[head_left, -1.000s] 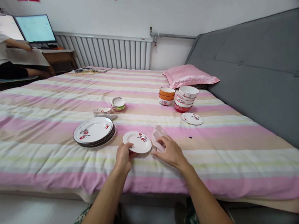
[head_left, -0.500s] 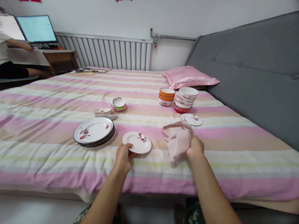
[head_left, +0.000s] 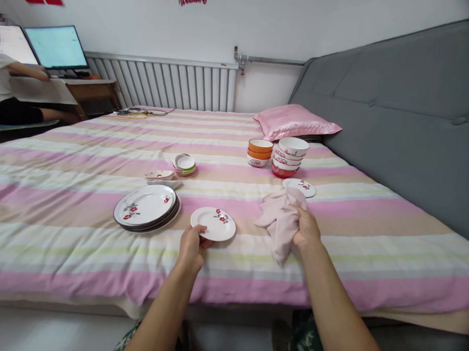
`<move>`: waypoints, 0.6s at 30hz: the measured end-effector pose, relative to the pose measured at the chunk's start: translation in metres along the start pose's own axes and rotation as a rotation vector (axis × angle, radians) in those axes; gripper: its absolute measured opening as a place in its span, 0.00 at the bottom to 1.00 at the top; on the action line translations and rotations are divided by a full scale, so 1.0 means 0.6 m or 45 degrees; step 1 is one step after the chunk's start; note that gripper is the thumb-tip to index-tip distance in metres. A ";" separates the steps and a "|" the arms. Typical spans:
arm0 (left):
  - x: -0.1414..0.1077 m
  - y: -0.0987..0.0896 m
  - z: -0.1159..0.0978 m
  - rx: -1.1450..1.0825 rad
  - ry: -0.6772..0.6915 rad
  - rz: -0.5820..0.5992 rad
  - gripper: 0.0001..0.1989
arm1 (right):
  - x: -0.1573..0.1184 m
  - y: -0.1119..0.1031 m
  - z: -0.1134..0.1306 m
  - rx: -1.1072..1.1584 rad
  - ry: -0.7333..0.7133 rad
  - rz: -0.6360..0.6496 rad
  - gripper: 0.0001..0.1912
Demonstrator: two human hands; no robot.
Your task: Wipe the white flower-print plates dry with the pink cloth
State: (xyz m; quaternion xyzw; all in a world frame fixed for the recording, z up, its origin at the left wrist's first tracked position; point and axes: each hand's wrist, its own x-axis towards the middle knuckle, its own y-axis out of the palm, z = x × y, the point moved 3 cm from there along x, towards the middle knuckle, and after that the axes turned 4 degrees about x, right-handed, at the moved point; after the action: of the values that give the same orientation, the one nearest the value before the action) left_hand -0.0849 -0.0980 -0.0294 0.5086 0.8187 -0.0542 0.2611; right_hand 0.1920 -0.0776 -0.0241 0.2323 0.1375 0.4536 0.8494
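A small white plate with red flowers (head_left: 214, 224) is pinched at its near left edge by my left hand (head_left: 192, 245), thumb on top. My right hand (head_left: 307, 228) grips a crumpled pink cloth (head_left: 281, 221), which hangs just right of that plate. Behind the cloth lies another small flowered plate (head_left: 302, 187), partly covered by it. A stack of large dark-rimmed plates (head_left: 147, 204) sits to the left of my left hand.
Orange and white bowls (head_left: 260, 151) stand beside a taller bowl stack (head_left: 289, 156), near a pink pillow (head_left: 295, 122). Small dishes (head_left: 185, 163) and oval dishes (head_left: 161, 176) lie behind the large plates. A person (head_left: 2, 82) sits at a desk, far left.
The cloth in my right hand has shifted and hangs in different folds, and the fingers now show on top of it. My left hand keeps its hold on the small plate.
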 end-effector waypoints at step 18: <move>0.003 0.000 0.002 0.018 -0.027 0.012 0.08 | -0.050 0.050 0.019 -1.322 -0.372 1.193 0.32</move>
State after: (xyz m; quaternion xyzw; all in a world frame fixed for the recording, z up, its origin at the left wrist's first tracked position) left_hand -0.0852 -0.0972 -0.0312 0.5136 0.8131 -0.0642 0.2663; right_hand 0.1593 -0.0915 0.0020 -0.1092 -0.3257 0.7419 0.5758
